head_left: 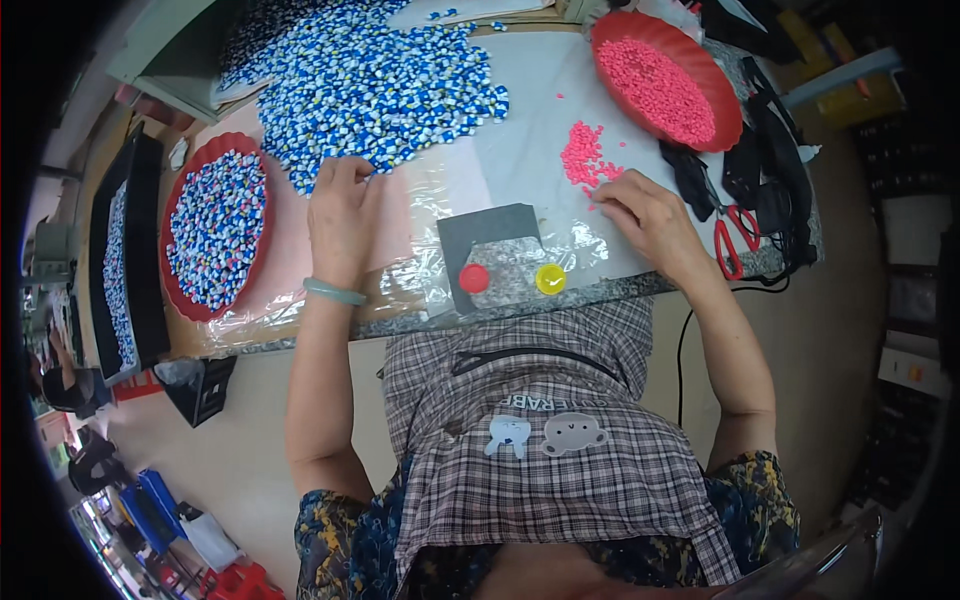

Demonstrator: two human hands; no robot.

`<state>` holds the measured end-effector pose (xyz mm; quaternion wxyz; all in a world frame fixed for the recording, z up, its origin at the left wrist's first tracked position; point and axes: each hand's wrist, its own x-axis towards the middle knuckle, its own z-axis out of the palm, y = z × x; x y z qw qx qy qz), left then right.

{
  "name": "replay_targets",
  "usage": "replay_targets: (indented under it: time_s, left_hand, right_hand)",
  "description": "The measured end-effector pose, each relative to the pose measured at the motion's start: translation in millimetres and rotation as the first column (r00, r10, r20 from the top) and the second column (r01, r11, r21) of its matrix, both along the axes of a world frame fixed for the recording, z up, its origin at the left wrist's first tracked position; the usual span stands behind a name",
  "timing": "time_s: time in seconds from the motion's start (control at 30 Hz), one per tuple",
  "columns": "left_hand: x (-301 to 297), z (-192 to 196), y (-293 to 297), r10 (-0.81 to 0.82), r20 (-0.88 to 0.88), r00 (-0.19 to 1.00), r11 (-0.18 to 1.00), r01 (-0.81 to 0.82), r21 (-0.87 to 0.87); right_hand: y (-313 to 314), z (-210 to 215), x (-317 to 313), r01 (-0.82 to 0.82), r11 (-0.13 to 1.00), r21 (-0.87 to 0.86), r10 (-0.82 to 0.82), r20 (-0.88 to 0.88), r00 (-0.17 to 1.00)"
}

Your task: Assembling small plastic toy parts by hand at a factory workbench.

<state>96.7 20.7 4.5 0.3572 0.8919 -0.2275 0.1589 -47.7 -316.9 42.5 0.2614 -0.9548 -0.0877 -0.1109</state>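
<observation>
My left hand (340, 215) rests at the near edge of a big heap of small blue-and-white parts (370, 80), fingertips pinching at the pieces; whether it holds one I cannot tell. A pale green bangle (334, 292) sits on that wrist. My right hand (648, 212) lies palm down beside a small scatter of pink pellets (585, 160), fingers curled at them. Between the hands lies a grey jig plate (490, 245) with a red cap (474, 278) and a yellow cap (550, 279) on clear plastic sheet.
A red tray of pink pellets (715, 85) stands at the back right. A red tray of blue-and-white parts (180, 295) sits at the left, next to a black tray (150, 260). Red-handled scissors (733, 240) and black cables (775, 160) lie at the right edge.
</observation>
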Motion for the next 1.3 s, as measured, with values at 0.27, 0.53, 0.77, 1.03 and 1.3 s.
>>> replay_targets:
  time_s: [0.27, 0.53, 0.77, 1.03, 1.3]
  left_hand:
    - [-1.8, 11.9, -11.4, -0.023, 0.047, 0.999, 0.975, 0.012, 0.223]
    - [-0.8, 4.5, -6.3, -0.048, 0.059, 0.997, 0.960, 0.030, 0.280]
    - [-6.0, 7.0, 0.6, -0.121, -0.051, 0.991, 0.983, 0.127, 0.136]
    - [-45.1, 29.5, -5.9, -0.237, -0.444, 0.864, 0.937, 0.083, -0.340]
    - [-123.6, 57.2, -49.2, -0.590, -0.621, 0.516, 0.732, 0.016, -0.681]
  right_hand:
    - [-11.4, -6.4, 1.9, -0.165, 0.983, -0.083, 0.168, 0.033, 0.985]
    - [-7.6, -3.5, -3.5, 0.018, 0.953, 0.303, 0.047, -0.206, 0.977]
    - [-6.6, -14.3, -17.2, 0.231, 0.656, 0.718, 0.089, -0.378, 0.921]
    - [-3.9, -4.3, -28.7, 0.228, 0.484, 0.845, 0.178, -0.351, 0.919]
    - [23.3, 11.5, -45.3, 0.175, 0.356, 0.918, 0.271, -0.280, 0.921]
